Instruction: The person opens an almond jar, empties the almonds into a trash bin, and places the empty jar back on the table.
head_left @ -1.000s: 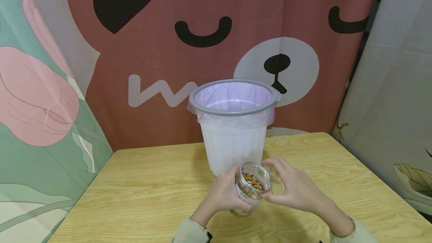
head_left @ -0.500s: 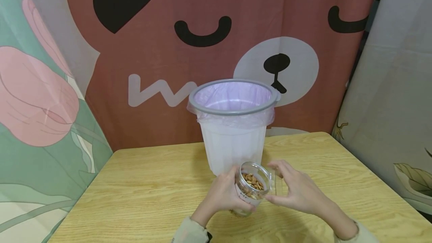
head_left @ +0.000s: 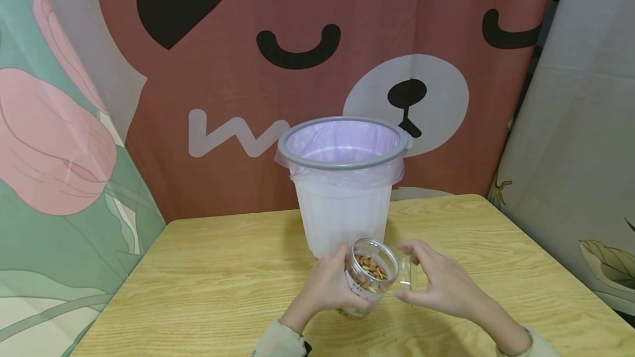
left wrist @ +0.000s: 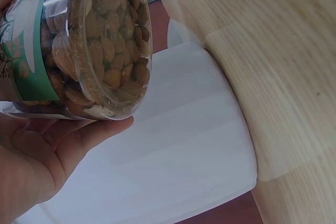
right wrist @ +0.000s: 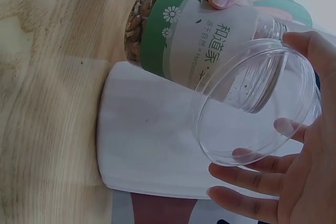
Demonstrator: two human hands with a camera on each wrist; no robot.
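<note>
My left hand (head_left: pixel 321 286) grips a clear plastic jar (head_left: pixel 364 292) around its side, tilted with its uncovered mouth up. Brown almonds (head_left: pixel 370 266) show inside; the left wrist view has more almonds (left wrist: pixel 113 40) through the jar's base. A white and green label (right wrist: pixel 191 38) wraps the jar. To the right, my right hand (head_left: pixel 444 284) holds a clear round lid (right wrist: pixel 231 129) by its edge, thumb on one side and fingers on the other. The lid is off the jar, a short gap from its rim in the head view.
A white trash bin (head_left: pixel 344 208) with a grey rim and a thin purplish liner (head_left: pixel 342 139) stands on the wooden table (head_left: pixel 223 269), just behind the jar. Behind the table hangs a printed bear curtain (head_left: pixel 223 81), with other printed curtains at both sides.
My right hand has moved right with the lid, drawing it away from the jar's mouth. The left hand and jar have stayed nearly in place.
</note>
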